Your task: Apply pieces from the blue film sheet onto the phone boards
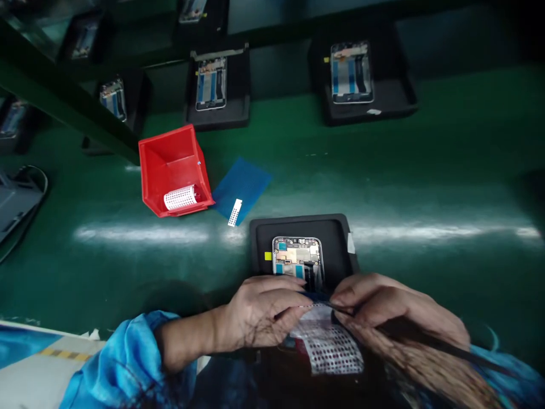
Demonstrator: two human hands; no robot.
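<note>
My left hand (261,312) is closed on a white dotted sticker sheet (330,343) at its top edge. My right hand (383,307) pinches a thin dark tweezer-like tool (426,335), whose tip meets the sheet's upper edge. Both hands hover over the near end of an open phone frame (298,258) lying in a black tray (340,238) on the green belt. The phone's lower part is hidden by my fingers.
A red bin (170,162) with a rolled dotted strip (180,197) sits left of a blue film sheet (242,184) and a small white strip (234,212). More black trays (219,116) (400,96) with phone frames lie farther along the belt. A green rail crosses the upper left.
</note>
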